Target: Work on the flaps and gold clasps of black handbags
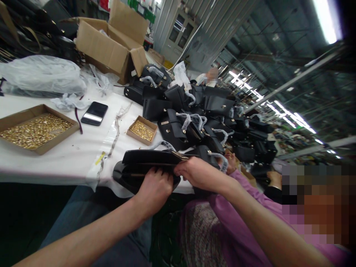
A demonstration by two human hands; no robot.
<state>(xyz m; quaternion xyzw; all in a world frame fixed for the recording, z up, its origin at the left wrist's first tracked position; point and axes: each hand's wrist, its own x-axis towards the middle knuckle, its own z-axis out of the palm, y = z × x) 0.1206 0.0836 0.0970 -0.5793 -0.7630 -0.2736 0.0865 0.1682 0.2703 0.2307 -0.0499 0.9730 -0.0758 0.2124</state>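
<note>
Black handbag (122, 178): at the near edge of the white-covered table (78, 155); flap (150, 157) raised, mouth towards the wearer.
Left hand (158, 185): fingers bent into the mouth; fingertips hidden, grip cannot be told.
Right hand (191, 170): thumb and fingers closed on the bag's right end, beside the gold-coloured trim (180, 155).
Step in hand: judged to be work inside the bag.
Next move: likely calls for a steady bag and a free left-hand path inside.

Place is a handbag workshop: black handbags (155, 109) crowd the table (69, 157) beyond the grip, trays (59, 138) of gold-coloured fittings (36, 129) lie left of it, strip lights (325, 20) run overhead.
</note>
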